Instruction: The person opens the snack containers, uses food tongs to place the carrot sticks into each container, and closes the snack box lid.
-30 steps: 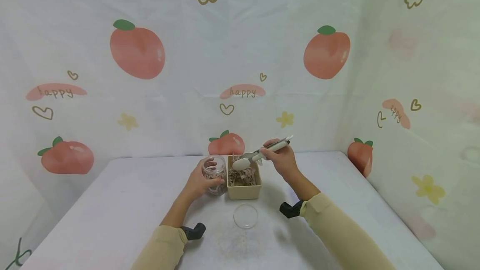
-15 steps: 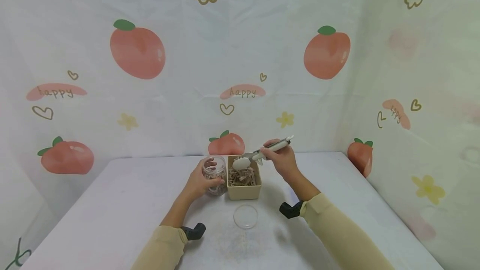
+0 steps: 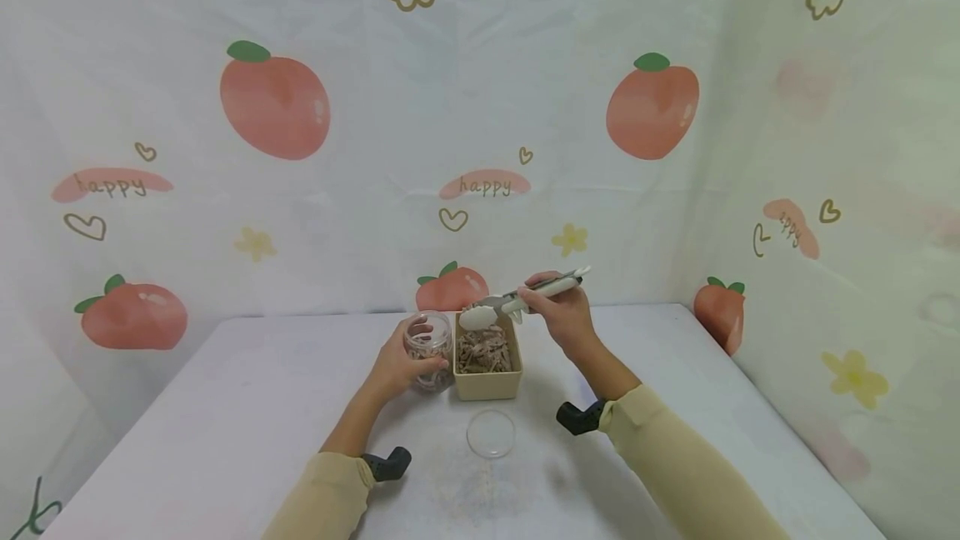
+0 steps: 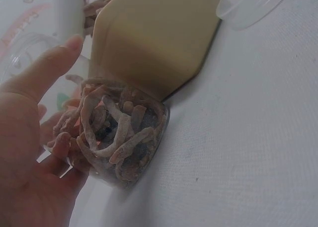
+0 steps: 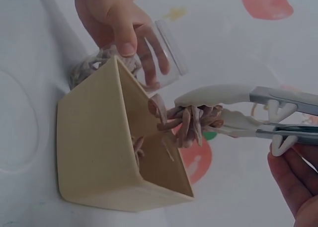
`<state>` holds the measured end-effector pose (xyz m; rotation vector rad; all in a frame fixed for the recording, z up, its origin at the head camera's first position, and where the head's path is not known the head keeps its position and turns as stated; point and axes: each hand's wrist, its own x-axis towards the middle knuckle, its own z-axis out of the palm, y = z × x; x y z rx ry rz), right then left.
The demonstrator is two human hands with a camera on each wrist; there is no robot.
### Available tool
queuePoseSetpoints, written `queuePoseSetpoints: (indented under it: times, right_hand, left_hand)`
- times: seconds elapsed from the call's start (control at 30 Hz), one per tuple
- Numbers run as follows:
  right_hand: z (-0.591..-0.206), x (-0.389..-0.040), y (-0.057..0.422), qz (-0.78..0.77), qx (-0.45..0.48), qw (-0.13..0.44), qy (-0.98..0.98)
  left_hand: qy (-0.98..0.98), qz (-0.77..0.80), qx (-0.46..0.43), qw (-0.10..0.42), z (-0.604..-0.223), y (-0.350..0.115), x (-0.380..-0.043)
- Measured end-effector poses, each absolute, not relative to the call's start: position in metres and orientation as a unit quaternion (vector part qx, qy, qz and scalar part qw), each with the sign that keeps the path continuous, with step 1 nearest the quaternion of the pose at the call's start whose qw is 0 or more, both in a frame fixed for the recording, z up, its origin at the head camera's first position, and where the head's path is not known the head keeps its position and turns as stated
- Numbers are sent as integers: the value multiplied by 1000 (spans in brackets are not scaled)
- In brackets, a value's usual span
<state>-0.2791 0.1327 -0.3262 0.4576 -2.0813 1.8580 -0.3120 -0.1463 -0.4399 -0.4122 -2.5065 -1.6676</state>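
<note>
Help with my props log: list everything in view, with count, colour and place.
Table: 1, white, underneath
Backdrop: 1, white with prints, behind and right
Box: 1, beige, mid-table
Jar: 1, clear, left of box
Tongs: 1, white and grey, over box
Strips: uncountable, brownish, in box, jar and tongs
Round lid: 1, clear, in front of box
Sleeves: 2, beige, on forearms
Wrist devices: 2, black, at cuffs
Left grip: 1, bare hand, around jar
Right grip: 1, bare hand, on tongs

"happy" lettered on pink patches (image 3: 485,183) across white backdrop (image 3: 480,90); rightmost partly legible.
</note>
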Motion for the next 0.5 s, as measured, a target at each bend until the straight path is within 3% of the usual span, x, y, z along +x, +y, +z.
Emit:
queuePoseSetpoints:
  times: [0.5]
  right_hand:
    - [-330, -300, 128, 641, 178, 211, -716]
  left_hand:
    - [-828, -541, -136, 49, -440, -146, -313]
